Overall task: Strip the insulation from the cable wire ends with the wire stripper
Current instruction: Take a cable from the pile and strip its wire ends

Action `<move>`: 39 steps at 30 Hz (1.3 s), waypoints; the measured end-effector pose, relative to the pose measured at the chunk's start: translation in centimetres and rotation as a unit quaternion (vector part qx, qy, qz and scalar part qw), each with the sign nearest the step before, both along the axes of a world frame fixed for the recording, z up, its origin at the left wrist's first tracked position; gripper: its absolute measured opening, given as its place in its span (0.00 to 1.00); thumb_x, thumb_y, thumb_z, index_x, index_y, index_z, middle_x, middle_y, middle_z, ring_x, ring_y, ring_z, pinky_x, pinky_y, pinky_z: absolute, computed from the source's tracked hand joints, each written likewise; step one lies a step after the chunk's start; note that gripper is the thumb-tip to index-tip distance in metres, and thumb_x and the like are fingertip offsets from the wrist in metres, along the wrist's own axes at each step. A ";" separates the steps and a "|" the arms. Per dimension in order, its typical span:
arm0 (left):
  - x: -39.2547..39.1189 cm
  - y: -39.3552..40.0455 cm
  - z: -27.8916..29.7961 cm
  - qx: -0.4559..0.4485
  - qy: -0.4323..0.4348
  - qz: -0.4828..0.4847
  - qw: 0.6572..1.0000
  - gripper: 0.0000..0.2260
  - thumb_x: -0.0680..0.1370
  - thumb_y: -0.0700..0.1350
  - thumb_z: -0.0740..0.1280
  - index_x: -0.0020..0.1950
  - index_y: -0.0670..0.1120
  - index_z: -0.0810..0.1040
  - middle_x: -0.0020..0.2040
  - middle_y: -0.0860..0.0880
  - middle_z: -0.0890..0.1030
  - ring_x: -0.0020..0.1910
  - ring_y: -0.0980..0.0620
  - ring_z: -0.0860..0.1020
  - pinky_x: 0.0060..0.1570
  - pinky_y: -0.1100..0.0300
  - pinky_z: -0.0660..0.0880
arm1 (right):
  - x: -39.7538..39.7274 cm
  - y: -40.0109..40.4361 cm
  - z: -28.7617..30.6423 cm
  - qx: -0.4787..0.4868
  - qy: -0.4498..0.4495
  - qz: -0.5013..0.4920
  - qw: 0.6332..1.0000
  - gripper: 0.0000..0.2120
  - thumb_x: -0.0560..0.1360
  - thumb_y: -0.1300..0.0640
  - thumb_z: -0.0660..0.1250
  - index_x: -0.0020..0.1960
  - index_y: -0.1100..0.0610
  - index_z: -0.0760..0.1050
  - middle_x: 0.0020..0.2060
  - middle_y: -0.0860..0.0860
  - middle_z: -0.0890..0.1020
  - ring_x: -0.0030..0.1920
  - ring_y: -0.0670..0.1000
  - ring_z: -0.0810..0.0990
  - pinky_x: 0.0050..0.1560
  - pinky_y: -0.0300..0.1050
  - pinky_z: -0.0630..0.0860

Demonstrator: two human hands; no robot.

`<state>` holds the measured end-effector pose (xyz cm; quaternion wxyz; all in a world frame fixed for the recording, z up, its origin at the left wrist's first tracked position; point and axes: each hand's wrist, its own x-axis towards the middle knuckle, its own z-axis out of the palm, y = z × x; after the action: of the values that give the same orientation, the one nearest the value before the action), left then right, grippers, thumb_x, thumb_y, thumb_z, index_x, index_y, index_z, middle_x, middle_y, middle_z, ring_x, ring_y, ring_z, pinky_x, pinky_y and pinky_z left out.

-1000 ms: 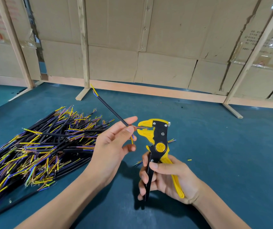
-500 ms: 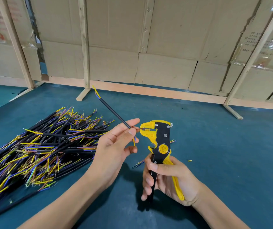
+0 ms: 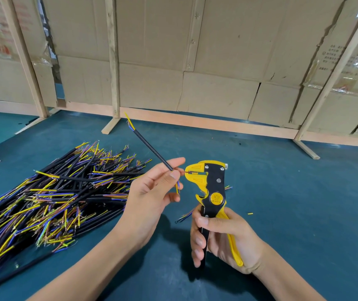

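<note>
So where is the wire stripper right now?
In the head view, the wire stripper stands upright right of centre, held by the right hand, its head beside the left hand.

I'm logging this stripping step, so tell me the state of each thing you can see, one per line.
Left hand: pinches the black cable, thin wire fed toward the stripper.
Black cable: held tilted, far end showing yellow and blue wires.
Wire stripper: upright, a thin wire in its yellow head.
Right hand: grips the stripper handles.
Cable pile: lying loose on the blue table.
Yellow scrap: lying on the table.
</note>
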<state>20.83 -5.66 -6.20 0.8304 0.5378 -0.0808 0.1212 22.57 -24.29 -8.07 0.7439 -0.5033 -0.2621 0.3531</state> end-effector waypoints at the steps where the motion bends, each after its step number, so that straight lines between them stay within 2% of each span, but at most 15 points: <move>1: 0.0 0.0 0.0 0.005 0.000 0.003 1.000 0.11 0.77 0.42 0.71 0.58 0.48 0.85 0.46 0.50 0.81 0.41 0.53 0.74 0.40 0.56 0.72 | 0.0 0.0 0.0 -0.001 -0.001 -0.002 1.000 0.08 0.78 0.60 0.67 0.42 0.60 0.71 0.32 0.57 0.73 0.31 0.57 0.76 0.38 0.53 0.79; 6: 0.0 -0.3 0.0 0.017 0.001 0.015 1.000 0.12 0.75 0.44 0.68 0.58 0.50 0.85 0.42 0.49 0.77 0.41 0.52 0.74 0.41 0.57 0.73 | -0.1 0.0 0.2 -0.002 -0.002 -0.014 1.000 0.09 0.78 0.60 0.66 0.41 0.61 0.69 0.31 0.58 0.72 0.28 0.57 0.76 0.34 0.51 0.79; 13: 0.0 -0.2 -0.1 0.025 -0.003 0.014 1.000 0.12 0.76 0.45 0.69 0.58 0.50 0.85 0.41 0.49 0.78 0.41 0.52 0.75 0.41 0.58 0.74 | -0.5 0.1 0.4 0.001 -0.005 -0.028 1.000 0.10 0.76 0.61 0.65 0.38 0.61 0.69 0.29 0.57 0.70 0.26 0.55 0.74 0.30 0.48 0.77; 18: -0.2 -0.6 0.0 0.029 -0.005 0.011 0.999 0.11 0.76 0.44 0.69 0.57 0.49 0.86 0.46 0.49 0.81 0.40 0.53 0.76 0.41 0.56 0.74 | -0.9 0.4 0.3 -0.001 0.015 -0.104 0.994 0.15 0.70 0.57 0.71 0.32 0.59 0.67 0.23 0.54 0.66 0.20 0.51 0.64 0.21 0.38 0.66; 26: -0.3 -0.7 0.2 0.022 0.003 0.020 1.000 0.12 0.75 0.45 0.69 0.56 0.49 0.86 0.45 0.48 0.81 0.40 0.54 0.76 0.41 0.56 0.74 | -1.0 0.3 0.4 -0.003 0.022 -0.108 0.994 0.14 0.69 0.59 0.71 0.33 0.59 0.66 0.22 0.54 0.65 0.20 0.50 0.63 0.20 0.37 0.65; 29: -0.3 -0.8 0.2 0.015 0.006 0.017 1.000 0.09 0.75 0.44 0.73 0.55 0.48 0.86 0.43 0.48 0.79 0.40 0.54 0.76 0.40 0.57 0.74 | -1.0 0.3 0.4 0.003 0.023 -0.107 0.994 0.14 0.70 0.59 0.70 0.33 0.59 0.66 0.22 0.54 0.65 0.19 0.50 0.63 0.20 0.37 0.65; 34: -0.2 -1.1 0.4 -0.008 0.020 0.021 1.000 0.08 0.75 0.45 0.68 0.50 0.48 0.86 0.40 0.49 0.78 0.40 0.52 0.75 0.41 0.56 0.73 | -1.1 0.4 0.4 0.004 0.012 -0.103 0.995 0.14 0.70 0.59 0.70 0.32 0.59 0.66 0.22 0.54 0.65 0.19 0.50 0.63 0.21 0.37 0.64; 39: -0.4 -1.0 0.4 0.009 0.021 0.025 0.999 0.08 0.75 0.46 0.68 0.51 0.49 0.86 0.39 0.49 0.78 0.40 0.53 0.75 0.40 0.56 0.74 | -1.2 0.4 0.3 0.010 0.009 -0.099 0.995 0.14 0.70 0.59 0.70 0.33 0.59 0.67 0.22 0.54 0.66 0.19 0.50 0.64 0.21 0.38 0.65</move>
<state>20.45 -6.67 -5.78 0.8236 0.5498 -0.0508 0.1298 21.41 -23.93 -7.74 0.7827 -0.5158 -0.2080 0.2795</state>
